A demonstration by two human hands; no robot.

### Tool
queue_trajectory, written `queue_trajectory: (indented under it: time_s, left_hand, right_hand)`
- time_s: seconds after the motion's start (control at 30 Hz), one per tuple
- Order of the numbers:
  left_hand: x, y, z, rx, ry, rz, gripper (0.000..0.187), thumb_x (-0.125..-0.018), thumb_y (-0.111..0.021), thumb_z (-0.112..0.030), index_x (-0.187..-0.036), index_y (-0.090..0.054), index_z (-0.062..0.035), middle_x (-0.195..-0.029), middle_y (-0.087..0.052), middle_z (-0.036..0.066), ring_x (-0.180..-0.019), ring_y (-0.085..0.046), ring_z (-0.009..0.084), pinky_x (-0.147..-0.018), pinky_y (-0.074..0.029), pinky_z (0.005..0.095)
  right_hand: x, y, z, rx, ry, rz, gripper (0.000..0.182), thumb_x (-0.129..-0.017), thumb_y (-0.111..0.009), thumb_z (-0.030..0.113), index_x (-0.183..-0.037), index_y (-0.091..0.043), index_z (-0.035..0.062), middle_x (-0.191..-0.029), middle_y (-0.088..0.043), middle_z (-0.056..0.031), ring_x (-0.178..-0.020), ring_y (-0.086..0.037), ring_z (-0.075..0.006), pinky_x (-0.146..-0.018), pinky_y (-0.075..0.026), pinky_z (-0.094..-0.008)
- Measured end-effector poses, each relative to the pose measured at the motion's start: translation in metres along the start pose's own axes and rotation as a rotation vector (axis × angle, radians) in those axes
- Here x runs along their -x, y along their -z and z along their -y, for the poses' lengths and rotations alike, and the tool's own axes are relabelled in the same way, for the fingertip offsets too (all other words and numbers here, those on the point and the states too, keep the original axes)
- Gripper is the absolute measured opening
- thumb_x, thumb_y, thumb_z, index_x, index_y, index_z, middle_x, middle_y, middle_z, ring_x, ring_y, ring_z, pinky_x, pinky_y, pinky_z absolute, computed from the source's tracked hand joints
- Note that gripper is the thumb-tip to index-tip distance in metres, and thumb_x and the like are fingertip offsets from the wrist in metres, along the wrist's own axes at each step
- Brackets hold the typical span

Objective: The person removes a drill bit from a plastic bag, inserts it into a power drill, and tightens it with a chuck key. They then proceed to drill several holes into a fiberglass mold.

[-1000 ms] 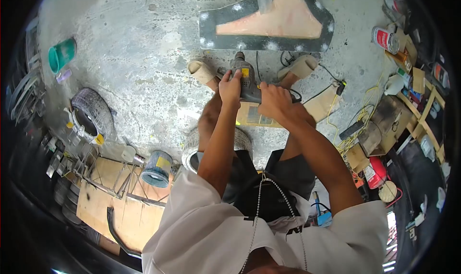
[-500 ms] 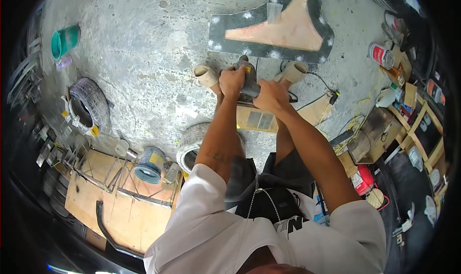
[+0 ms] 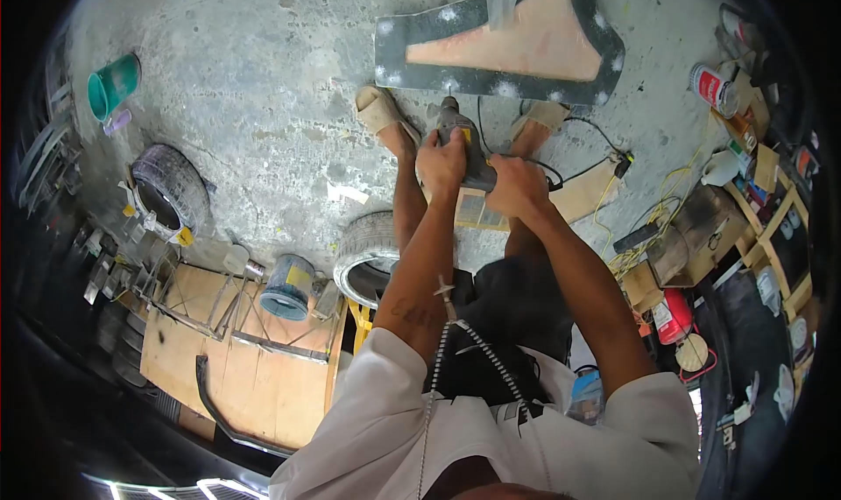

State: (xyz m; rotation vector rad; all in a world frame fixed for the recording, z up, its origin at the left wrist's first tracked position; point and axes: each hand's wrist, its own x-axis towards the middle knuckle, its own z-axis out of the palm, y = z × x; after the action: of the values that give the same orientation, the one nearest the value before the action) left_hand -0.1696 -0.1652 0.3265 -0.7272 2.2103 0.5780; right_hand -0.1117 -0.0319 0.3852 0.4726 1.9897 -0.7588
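Observation:
A grey power drill is held in both hands, its chuck pointing away from me toward the dark-bordered panel. My left hand is wrapped around the drill's body near the front. At the rear of the tool, my right hand grips the handle, with a black cable trailing off to the right. Just beyond the chuck lies the flat panel, dark at its border with white spots and a pinkish raised middle; a piece of clear tape sticks to it. Whether the bit touches the panel's edge I cannot tell.
Tires and a green bucket are on the left. A blue-grey bucket stands by a plywood board. On the right are a paint can, yellow cord, a wooden box and a cable connector.
Both hands have shifted slightly right and nearer in the view with the drill. The feet have moved, and the whole view has tilted a little. The necklace hangs farther forward.

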Motion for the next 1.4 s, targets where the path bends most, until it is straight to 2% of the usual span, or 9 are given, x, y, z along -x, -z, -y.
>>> queue_trajectory:
  time_s: [0.3,0.43,0.6,0.73,0.83,0.93,0.97,1.1,1.4]
  left_hand:
    - [-0.008,0.001,-0.014,-0.035,0.034,-0.013,0.07,-0.081,-0.071,-0.051,-0.129,-0.068,-0.0003,-0.123,-0.069,0.027,-0.116,-0.066,0.0388,-0.102,-0.05,0.0417]
    - [-0.021,0.001,-0.004,-0.017,0.021,0.002,0.07,-0.08,-0.073,-0.051,-0.128,-0.069,-0.0015,-0.123,-0.069,0.025,-0.116,-0.067,0.0378,-0.101,-0.051,0.0407]
    - [-0.041,0.031,-0.009,-0.08,0.05,0.086,0.069,-0.076,-0.077,-0.051,-0.128,-0.07,-0.0059,-0.121,-0.071,0.023,-0.113,-0.069,0.0353,-0.1,-0.052,0.0386]
    - [-0.061,0.046,-0.003,-0.009,0.084,0.178,0.057,-0.079,-0.077,-0.046,-0.119,-0.075,-0.0051,-0.108,-0.076,0.018,-0.102,-0.073,0.0235,-0.087,-0.054,0.0343]
    - [-0.067,0.044,-0.001,-0.051,0.066,0.167,0.056,-0.078,-0.078,-0.046,-0.116,-0.076,-0.0046,-0.104,-0.077,0.017,-0.098,-0.073,0.0215,-0.085,-0.054,0.0341]
    - [-0.055,0.035,0.006,-0.006,0.063,0.177,0.066,-0.077,-0.077,-0.05,-0.124,-0.072,-0.0043,-0.116,-0.072,0.024,-0.11,-0.071,0.0341,-0.098,-0.053,0.0375]
    - [-0.044,0.034,0.0,-0.029,0.079,0.145,0.067,-0.079,-0.077,-0.05,-0.123,-0.072,-0.0004,-0.117,-0.071,0.026,-0.111,-0.07,0.0352,-0.099,-0.052,0.0381]
    - [-0.031,0.024,0.003,0.012,0.008,0.082,0.069,-0.08,-0.076,-0.049,-0.125,-0.069,0.0021,-0.117,-0.071,0.026,-0.112,-0.069,0.0371,-0.099,-0.052,0.0387]
    - [-0.025,0.02,-0.005,-0.024,0.022,0.06,0.066,-0.08,-0.076,-0.049,-0.125,-0.07,-0.0014,-0.113,-0.072,0.026,-0.108,-0.07,0.0382,-0.097,-0.054,0.0413]
  right_hand:
    - [-0.01,0.018,0.001,-0.001,-0.003,0.073,0.053,-0.07,-0.073,0.02,-0.121,-0.066,0.0095,-0.103,-0.073,-0.0198,-0.102,-0.07,-0.0388,-0.087,-0.055,-0.0495]
    - [-0.015,0.007,0.001,-0.022,0.032,0.022,0.052,-0.07,-0.072,0.019,-0.12,-0.065,0.0092,-0.103,-0.073,-0.0203,-0.102,-0.07,-0.0394,-0.088,-0.055,-0.0501]
    - [-0.018,0.008,0.037,-0.086,-0.05,0.099,0.047,-0.072,-0.069,0.016,-0.118,-0.063,0.0048,-0.105,-0.072,-0.0234,-0.101,-0.07,-0.0404,-0.087,-0.056,-0.0505]
    - [-0.014,0.011,0.064,-0.098,-0.029,0.064,0.04,-0.076,-0.067,0.014,-0.114,-0.062,0.0006,-0.102,-0.072,-0.0216,-0.101,-0.071,-0.0408,-0.086,-0.057,-0.0481]
    - [-0.014,0.005,0.066,-0.095,-0.013,0.023,0.039,-0.076,-0.067,0.012,-0.113,-0.061,-0.0002,-0.102,-0.071,-0.0227,-0.099,-0.071,-0.0412,-0.085,-0.058,-0.0487]
    - [-0.014,0.004,0.051,-0.078,0.001,0.041,0.038,-0.076,-0.066,0.012,-0.112,-0.061,0.0007,-0.102,-0.071,-0.0233,-0.099,-0.071,-0.0414,-0.085,-0.058,-0.0491]
    - [-0.012,0.003,0.044,-0.071,0.01,0.043,0.038,-0.076,-0.066,0.012,-0.112,-0.061,0.0008,-0.102,-0.071,-0.0232,-0.098,-0.071,-0.0415,-0.086,-0.057,-0.0493]
    - [-0.014,-0.011,0.028,0.022,-0.01,0.065,0.046,-0.071,-0.072,0.019,-0.113,-0.063,0.0033,-0.101,-0.072,-0.0192,-0.099,-0.07,-0.0386,-0.085,-0.057,-0.0492]
    - [-0.012,-0.003,0.025,-0.033,-0.032,0.041,0.035,-0.072,-0.071,0.018,-0.104,-0.064,0.0064,-0.096,-0.073,-0.0194,-0.096,-0.07,-0.0422,-0.085,-0.056,-0.0517]
